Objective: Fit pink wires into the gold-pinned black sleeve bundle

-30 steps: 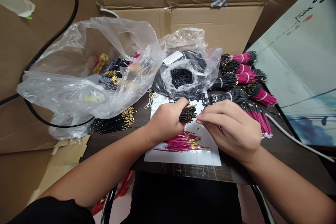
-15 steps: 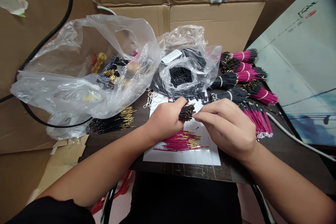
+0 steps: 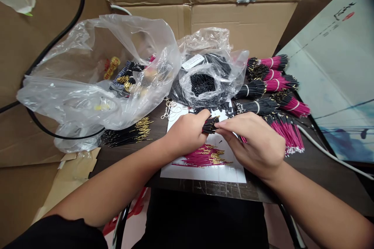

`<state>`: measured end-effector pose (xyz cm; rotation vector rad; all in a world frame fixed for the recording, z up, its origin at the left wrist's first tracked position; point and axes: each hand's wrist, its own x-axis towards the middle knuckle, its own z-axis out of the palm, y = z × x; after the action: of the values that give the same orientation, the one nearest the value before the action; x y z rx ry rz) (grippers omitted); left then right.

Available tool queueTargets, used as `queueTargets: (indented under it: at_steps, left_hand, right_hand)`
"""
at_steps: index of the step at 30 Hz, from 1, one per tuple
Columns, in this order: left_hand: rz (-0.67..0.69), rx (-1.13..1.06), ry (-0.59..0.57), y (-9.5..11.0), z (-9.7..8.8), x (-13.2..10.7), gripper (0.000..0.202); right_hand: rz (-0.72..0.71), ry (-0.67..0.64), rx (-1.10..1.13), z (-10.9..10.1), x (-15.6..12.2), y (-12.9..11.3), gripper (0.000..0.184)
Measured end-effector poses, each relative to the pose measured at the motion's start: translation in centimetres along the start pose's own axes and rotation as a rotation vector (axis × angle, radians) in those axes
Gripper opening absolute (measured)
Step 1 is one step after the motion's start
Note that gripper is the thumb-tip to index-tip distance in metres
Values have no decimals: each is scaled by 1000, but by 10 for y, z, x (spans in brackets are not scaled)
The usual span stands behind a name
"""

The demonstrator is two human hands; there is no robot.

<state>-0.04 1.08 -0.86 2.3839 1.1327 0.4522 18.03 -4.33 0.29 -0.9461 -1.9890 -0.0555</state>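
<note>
My left hand (image 3: pixel 187 132) grips a short bundle of black wires (image 3: pixel 210 125) with small metal tips, which stick out to the right of my fingers. My right hand (image 3: pixel 251 142) is next to it, with thumb and fingertips at the tips of the bundle. Whether those fingers hold any wire is hidden. Below both hands, loose pink wires with gold pins (image 3: pixel 204 156) lie on a white paper sheet (image 3: pixel 204 173). Several banded bundles of pink and black wires (image 3: pixel 271 85) lie just beyond my right hand.
A clear plastic bag of black wires (image 3: pixel 204 85) and a larger plastic bag (image 3: pixel 87 101) sit at the back of the dark table (image 3: pixel 204 188). Gold-tipped black wires (image 3: pixel 127 134) lie left of the sheet. Cardboard (image 3: pixel 242 23) stands behind, and a white cable (image 3: pixel 330 155) runs along the right.
My right fingertips have closed in slightly on the bundle's tips. My left hand keeps its hold, and the whole view has shifted slightly.
</note>
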Motion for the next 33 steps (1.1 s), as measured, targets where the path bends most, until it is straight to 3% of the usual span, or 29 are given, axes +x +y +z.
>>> queueTargets:
  at_steps: [4,7,13,18,25,33]
  left_hand:
    - [-15,-145,14,-1,2,0,5]
    - [-19,-256,25,0,1,1,10]
    - [42,-543,52,5,-3,1,16]
    - [33,-682,1,7,-6,1,23]
    - [-11,-758,-13,11,-9,3,28]
    - [-49,-687,20,8,-5,4,27]
  right_hand:
    - [-137,24,-84,1,-4,4,52]
    - [-158,4,-110,-1,-1,4,52]
    - [54,-15,-132,0,5,10,36]
    - [62,-90,1,5,3,20,21]
    - [95,-48,48,8,1,18,23]
    - [242,-64,240,8,5,15,13]
